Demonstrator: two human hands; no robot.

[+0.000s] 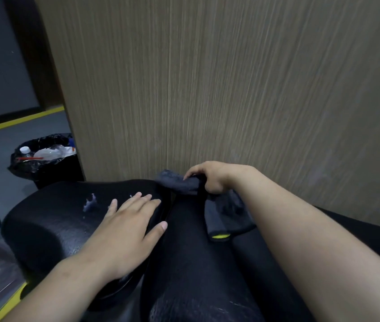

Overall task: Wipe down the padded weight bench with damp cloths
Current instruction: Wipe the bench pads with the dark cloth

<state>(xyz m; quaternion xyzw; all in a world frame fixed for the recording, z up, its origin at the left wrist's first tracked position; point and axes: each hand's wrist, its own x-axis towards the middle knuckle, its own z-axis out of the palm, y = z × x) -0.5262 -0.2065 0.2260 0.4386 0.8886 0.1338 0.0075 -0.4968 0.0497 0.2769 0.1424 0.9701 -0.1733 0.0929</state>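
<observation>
Now right hand (210, 180) grips grey cloth (179, 183) at far end of bench pad (196, 263), near wood wall (207, 77). Left hand (126, 228) flat, fingers straight, bracing adjacent pad (52, 224). Best: keep brace, drag cloth along seam, overlap strokes.

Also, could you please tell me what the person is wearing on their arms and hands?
Nothing visible: both forearms are bare with no sleeves in view, and the left hand and right hand have no gloves, rings, watch or wristbands. The fingernails look short and unpainted.
</observation>
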